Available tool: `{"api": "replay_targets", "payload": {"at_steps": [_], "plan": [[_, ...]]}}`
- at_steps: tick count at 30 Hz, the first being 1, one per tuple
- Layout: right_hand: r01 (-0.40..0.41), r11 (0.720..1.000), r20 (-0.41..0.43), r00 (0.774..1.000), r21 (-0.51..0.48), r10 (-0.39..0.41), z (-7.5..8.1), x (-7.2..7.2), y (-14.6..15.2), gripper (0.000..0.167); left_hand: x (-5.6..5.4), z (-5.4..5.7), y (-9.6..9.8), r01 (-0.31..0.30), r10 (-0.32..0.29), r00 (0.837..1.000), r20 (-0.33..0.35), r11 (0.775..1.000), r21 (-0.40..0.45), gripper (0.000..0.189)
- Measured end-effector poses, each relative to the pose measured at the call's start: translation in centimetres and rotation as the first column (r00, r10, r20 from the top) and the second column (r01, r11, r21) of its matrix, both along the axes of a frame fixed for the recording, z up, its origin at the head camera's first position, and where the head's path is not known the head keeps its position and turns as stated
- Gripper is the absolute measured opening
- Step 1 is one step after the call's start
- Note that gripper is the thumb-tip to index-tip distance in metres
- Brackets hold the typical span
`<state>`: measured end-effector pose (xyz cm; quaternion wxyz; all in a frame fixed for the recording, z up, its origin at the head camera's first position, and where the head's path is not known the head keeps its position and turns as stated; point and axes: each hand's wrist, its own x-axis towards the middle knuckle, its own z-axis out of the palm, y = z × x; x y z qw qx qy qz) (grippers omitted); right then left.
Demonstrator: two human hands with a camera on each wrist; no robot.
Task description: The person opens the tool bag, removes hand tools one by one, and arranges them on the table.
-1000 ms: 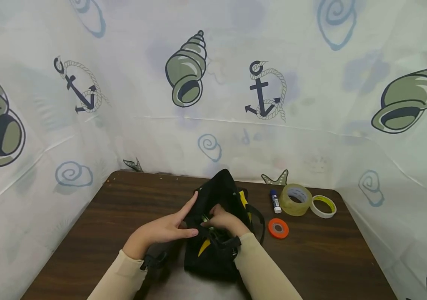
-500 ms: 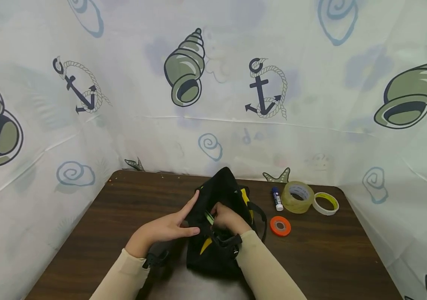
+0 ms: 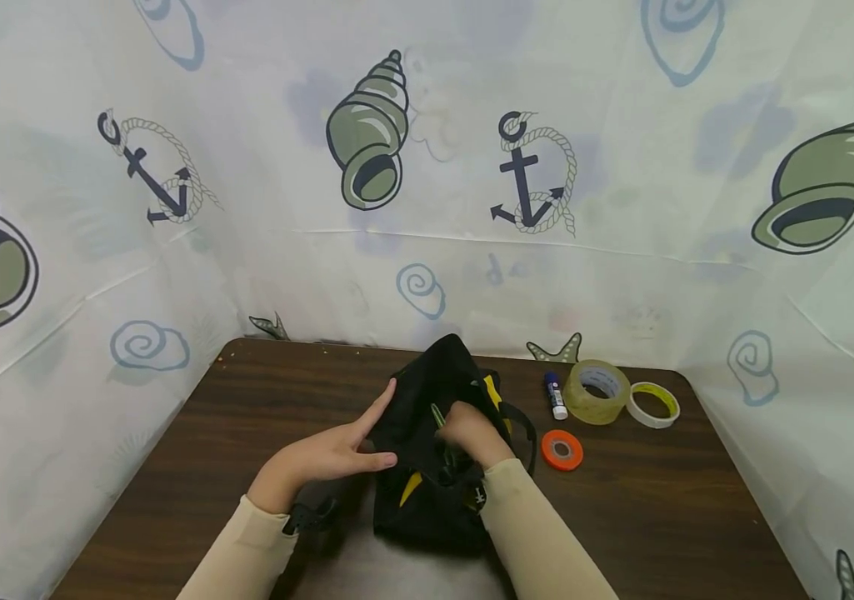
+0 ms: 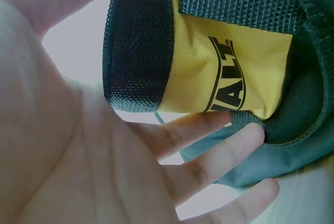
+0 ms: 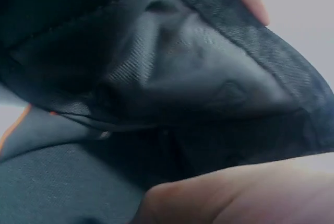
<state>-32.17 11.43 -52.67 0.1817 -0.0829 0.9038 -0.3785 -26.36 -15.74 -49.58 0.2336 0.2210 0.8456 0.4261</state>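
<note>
A black tool bag [image 3: 407, 521] with yellow patches stands on the table, its mouth spread wide. My left hand [image 3: 329, 454] presses on the bag's left side with spread, fairly straight fingers, the thumb near the front rim. In the left wrist view, relaxed fingers [image 4: 209, 166] lie along the bag's yellow lettered panel [image 4: 229, 72] and black webbing. My right hand [image 3: 471, 433] is inside the mouth with its fingers curled around a thin green object [image 3: 437, 415], whose kind I cannot tell. The right wrist view shows the dark lining [image 5: 172, 67] and part of the right hand [image 5: 235, 198]; its fingertips are hidden.
To the bag's right on the brown table [image 3: 284, 383] are a glue stick [image 3: 556, 397], a clear packing tape roll [image 3: 595, 400], a white tape roll [image 3: 653, 406] and an orange tape roll [image 3: 561, 450]. A patterned curtain [image 3: 269, 183] surrounds the table. A black strap [image 3: 524, 429] loops out on the right.
My right hand has shifted slightly right within the bag, and the green object has moved up and right with it. The left hand stays at the bag's side.
</note>
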Motion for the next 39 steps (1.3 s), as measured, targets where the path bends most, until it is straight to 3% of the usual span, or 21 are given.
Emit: {"api": "replay_targets", "payload": {"at_steps": [6, 10, 13, 17, 22, 29, 32, 35, 37, 39], "plan": [[0.000, 0.997, -0.077, 0.997, -0.071, -0.005, 2.2, 0.3, 0.9, 0.015, 0.0, 0.0, -0.1, -0.011, 0.011, 1.000, 0.022, 1.000, 0.003, 0.108], [0.018, 0.985, -0.096, 0.995, -0.171, -0.035, 4.7, 1.3, 2.0, 0.019, 0.0, 0.2, -0.1, -0.013, 0.012, 0.999, 0.031, 1.000, 0.005, 0.108], [0.025, 0.976, -0.170, 0.983, -0.218, -0.063, 6.2, 2.0, 2.9, 0.021, 0.1, 0.4, -0.2, -0.015, 0.015, 0.999, 0.028, 1.000, 0.009, 0.109], [0.016, 0.963, -0.258, 0.962, -0.268, -0.088, 7.1, 3.3, 4.4, 0.025, 0.2, 0.5, -0.1, -0.013, 0.012, 1.000, 0.025, 1.000, 0.012, 0.111], [-0.004, 0.924, -0.301, 0.946, -0.383, -0.120, 7.9, 5.6, 6.7, 0.026, 0.2, 0.6, 0.0, -0.011, 0.011, 1.000, 0.016, 1.000, 0.005, 0.112], [0.059, 0.895, -0.376, 0.894, -0.442, -0.245, 7.5, 7.5, 9.7, 0.016, 0.1, 0.6, 0.2, 0.014, -0.014, 1.000, 0.013, 1.000, 0.019, 0.111], [0.052, 0.874, -0.341, 0.909, -0.482, -0.242, 6.7, 8.1, 10.8, 0.019, 0.1, 0.5, 0.2, 0.008, -0.008, 1.000, 0.014, 1.000, 0.011, 0.111], [0.051, 0.834, -0.274, 0.932, -0.549, -0.237, 5.8, 8.8, 11.6, 0.028, 0.1, 0.4, 0.3, 0.000, 0.000, 1.000, 0.013, 1.000, 0.005, 0.112], [0.078, 0.801, -0.218, 0.943, -0.594, -0.253, 5.1, 9.2, 12.3, 0.033, 0.0, 0.3, 0.4, -0.005, 0.005, 1.000, 0.011, 1.000, 0.004, 0.111], [0.140, 0.779, -0.171, 0.937, -0.612, -0.303, 4.2, 9.4, 13.1, 0.035, 0.0, 0.3, 0.5, -0.005, 0.005, 1.000, 0.012, 1.000, 0.002, 0.111]]}}
